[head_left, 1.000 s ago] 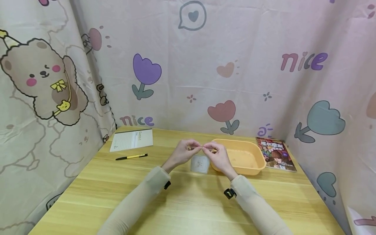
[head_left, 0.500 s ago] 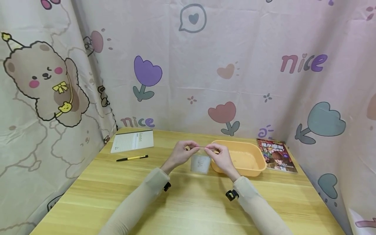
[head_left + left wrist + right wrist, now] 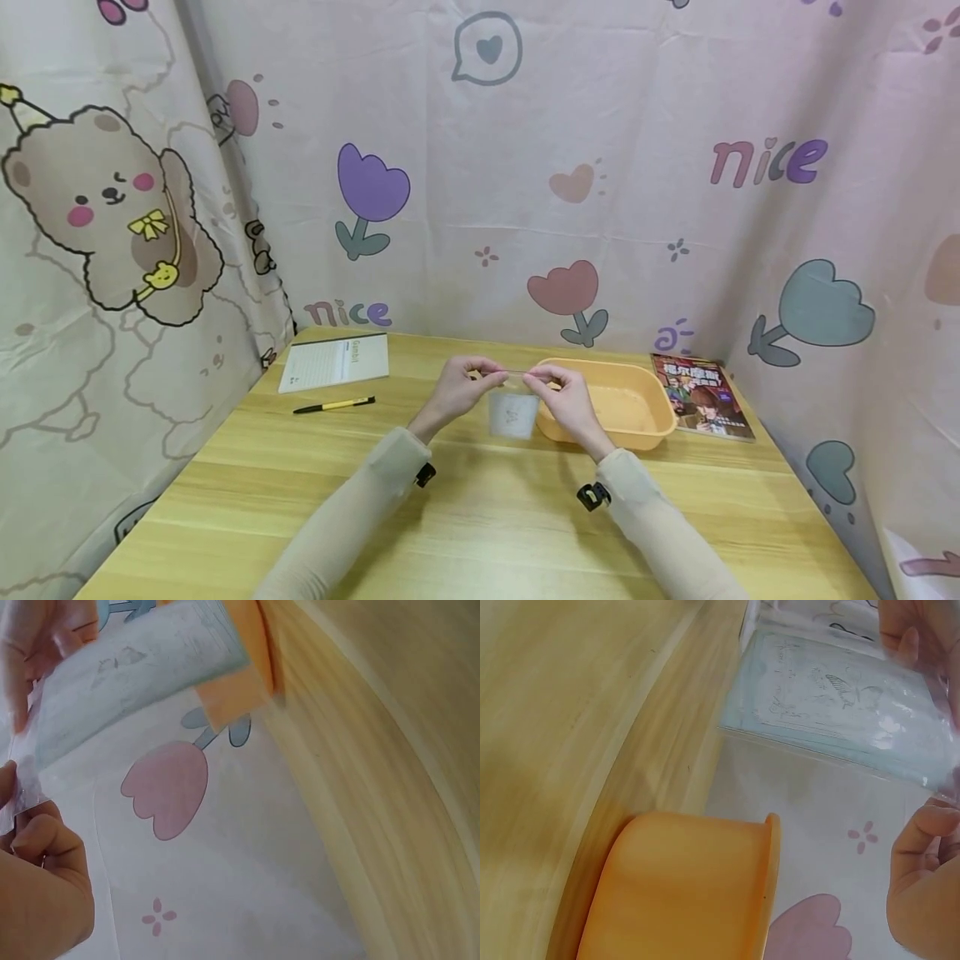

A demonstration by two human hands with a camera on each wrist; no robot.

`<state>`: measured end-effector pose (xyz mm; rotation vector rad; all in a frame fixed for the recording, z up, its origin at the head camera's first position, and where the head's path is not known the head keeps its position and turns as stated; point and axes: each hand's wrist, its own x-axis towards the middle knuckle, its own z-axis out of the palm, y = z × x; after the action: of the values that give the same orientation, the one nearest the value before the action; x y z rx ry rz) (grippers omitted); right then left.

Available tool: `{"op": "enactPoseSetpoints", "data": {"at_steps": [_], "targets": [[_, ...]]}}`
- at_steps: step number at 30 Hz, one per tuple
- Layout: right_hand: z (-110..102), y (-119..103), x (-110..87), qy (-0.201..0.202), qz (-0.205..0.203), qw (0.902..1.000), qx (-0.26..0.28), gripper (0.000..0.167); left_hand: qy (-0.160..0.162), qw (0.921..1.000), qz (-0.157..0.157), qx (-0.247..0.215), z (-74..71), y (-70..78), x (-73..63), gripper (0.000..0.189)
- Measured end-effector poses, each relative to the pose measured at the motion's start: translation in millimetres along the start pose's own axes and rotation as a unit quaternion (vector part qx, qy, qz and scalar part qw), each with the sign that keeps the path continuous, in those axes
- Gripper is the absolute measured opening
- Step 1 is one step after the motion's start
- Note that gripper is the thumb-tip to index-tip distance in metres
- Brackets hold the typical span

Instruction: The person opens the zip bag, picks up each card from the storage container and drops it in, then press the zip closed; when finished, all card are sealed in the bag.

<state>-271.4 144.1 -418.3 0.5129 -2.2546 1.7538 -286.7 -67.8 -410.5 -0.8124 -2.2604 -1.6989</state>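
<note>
A clear plastic zip bag (image 3: pixel 513 417) with pale blue, printed sheets or cards inside hangs above the table between my hands. My left hand (image 3: pixel 461 392) pinches the left end of its top edge between thumb and fingers. At the right end, my right hand (image 3: pixel 564 402) pinches the same edge. A thin pinkish strip runs taut between both fingertips. In the left wrist view the bag (image 3: pixel 135 679) slants away from the hands. The right wrist view shows line drawings on the bag's contents (image 3: pixel 817 697). Whether the seal is closed cannot be made out.
An orange plastic basin (image 3: pixel 652 417) stands right behind my right hand. Farther right lies a magazine (image 3: pixel 705 400). A notebook (image 3: pixel 335 362) and a yellow-black pen (image 3: pixel 333 406) lie at the left on the wooden table (image 3: pixel 480 533). A patterned curtain (image 3: pixel 480 183) encloses the back and sides.
My hands have moved apart along the bag's top edge; their fingertips met at its middle a second ago. The bag now hangs in fuller view below them.
</note>
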Motion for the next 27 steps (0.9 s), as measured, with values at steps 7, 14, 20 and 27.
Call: {"op": "enactPoseSetpoints", "data": {"at_steps": [7, 14, 20, 27], "targets": [[-3.9, 5.7, 1.8, 0.027, -0.004, 0.9996, -0.002, 0.018, -0.008, 0.9992, -0.021, -0.033, -6.4, -5.1, 1.1, 0.011], [-7.2, -7.5, -1.1, 0.017, 0.007, 0.9998, 0.011, 0.017, -0.010, 0.9993, -0.029, -0.022, -8.9, -4.0, 0.2, 0.013], [-11.4, -27.4, -7.6, 0.003, 0.027, 0.9988, 0.040, 0.022, -0.001, 0.9990, -0.036, -0.028, -10.5, -3.7, 1.5, 0.011], [-14.0, -26.5, -6.7, 0.018, 0.033, 0.9976, 0.057, 0.025, -0.021, 0.9969, -0.054, -0.053, -14.2, -7.1, 2.8, 0.017]]}}
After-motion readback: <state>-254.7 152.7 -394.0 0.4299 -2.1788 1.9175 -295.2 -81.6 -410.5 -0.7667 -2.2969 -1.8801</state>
